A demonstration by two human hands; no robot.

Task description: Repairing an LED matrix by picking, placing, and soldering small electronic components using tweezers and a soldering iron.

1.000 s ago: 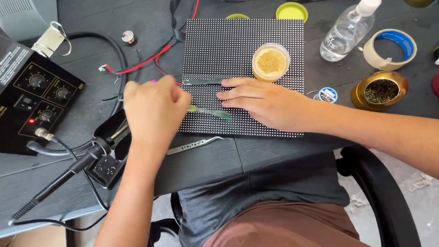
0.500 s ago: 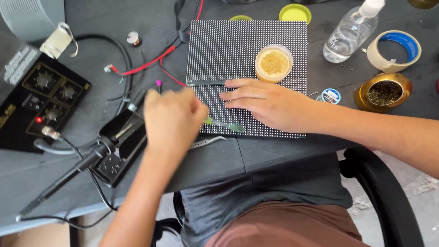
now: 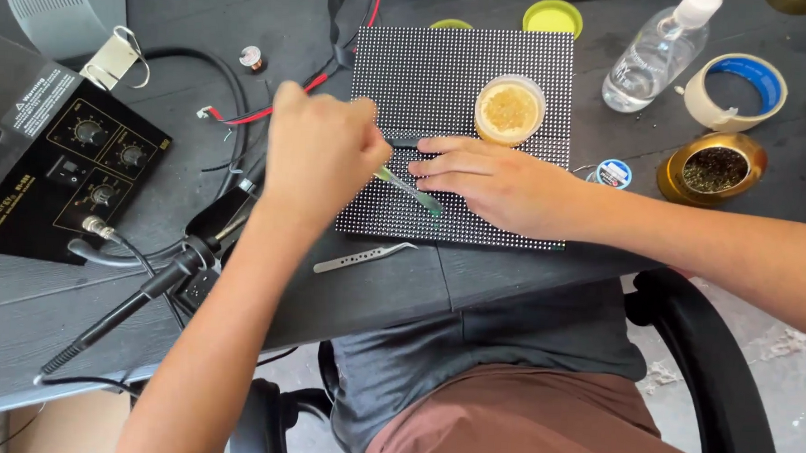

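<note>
One head-worn camera looks steeply down, close over the desk (image 3: 400, 299).

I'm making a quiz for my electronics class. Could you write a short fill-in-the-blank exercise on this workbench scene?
1. The right hand lies flat on the dotted ____.
2. The left hand holds a thin ____ tool.
3. The round tub on the panel holds a ____ paste.
4. The metal tweezers lie on the ____.

Missing words: panel; green; yellow; table
</note>
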